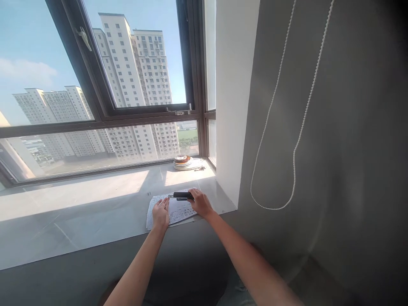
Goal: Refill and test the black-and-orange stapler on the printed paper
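Sheets of paper (pixel 182 211) covered in dark handwriting lie on the window sill, under both hands. My right hand (pixel 200 203) comes in from the right with its fingers closed around a slim black tool (pixel 182 195), which points left and has a small metal tip. Close to that tip is my left hand (pixel 161 214), palm turned partly up and fingers drawn together. A thin pale sliver shows at its fingertips, too small to name. Whether the tip touches the fingers or what they hold, I cannot tell.
On the sill (pixel 95 221), a small stack of plates or discs (pixel 182 162) stands by the window corner, with a dark chain (pixel 200 168) beside it. A looped bead cord (pixel 294 170) hangs against the grey wall at right. A dark-framed window (pixel 149 120) rises behind.
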